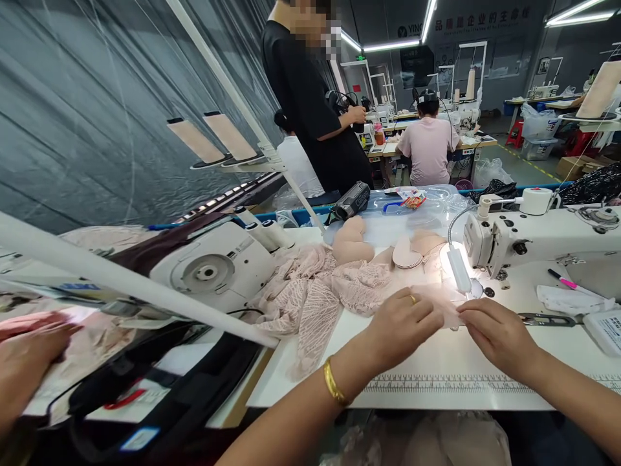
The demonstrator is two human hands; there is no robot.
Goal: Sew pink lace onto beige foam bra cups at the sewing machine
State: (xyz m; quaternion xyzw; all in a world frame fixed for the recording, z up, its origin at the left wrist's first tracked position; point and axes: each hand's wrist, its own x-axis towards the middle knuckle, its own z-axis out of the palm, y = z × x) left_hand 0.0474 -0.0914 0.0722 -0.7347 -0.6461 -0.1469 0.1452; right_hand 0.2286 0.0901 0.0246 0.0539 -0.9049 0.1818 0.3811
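My left hand (400,327), with a gold ring and a gold bracelet, rests knuckles-up on the white table and pinches a piece of pale pink fabric (444,304). My right hand (495,333) grips the same piece from the right, fingers curled. The fabric lies just in front of the needle area of a white sewing machine (538,236), under its small bright lamp (458,268). A heap of pink lace pieces (315,291) and padded cups (354,243) lies to the left of my hands.
Scissors (546,319) and a pink pen (565,281) lie right of my hands. A second white machine (213,265) stands at left, where another person's hand (24,362) rests on pink cloth. A person in black (310,103) stands behind; a seated worker (429,145) sews farther back.
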